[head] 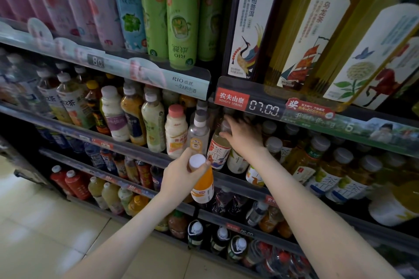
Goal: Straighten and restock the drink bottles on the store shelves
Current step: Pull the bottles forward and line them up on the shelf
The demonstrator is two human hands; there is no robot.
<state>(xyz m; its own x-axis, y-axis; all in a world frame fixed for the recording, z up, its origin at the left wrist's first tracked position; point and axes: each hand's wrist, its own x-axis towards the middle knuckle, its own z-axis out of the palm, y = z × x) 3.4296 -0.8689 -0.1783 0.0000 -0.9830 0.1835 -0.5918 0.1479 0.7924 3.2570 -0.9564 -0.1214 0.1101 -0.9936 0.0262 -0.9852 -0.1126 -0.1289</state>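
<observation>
My left hand grips an orange drink bottle by its neck, just under the white cap, in front of the middle shelf's rail. My right hand reaches into the middle shelf and its fingers curl over the top of a pale tea bottle with a red-and-white label. That bottle leans to the left. Beside it to the left stands a clear bottle with a grey cap, and a milky bottle with a pink cap stands further left.
The top shelf holds tall cans on the left and large tea bottles on the right. A price rail reading 07.00 hangs just above my right hand. Lower shelves are packed with several bottles. Tiled floor lies at lower left.
</observation>
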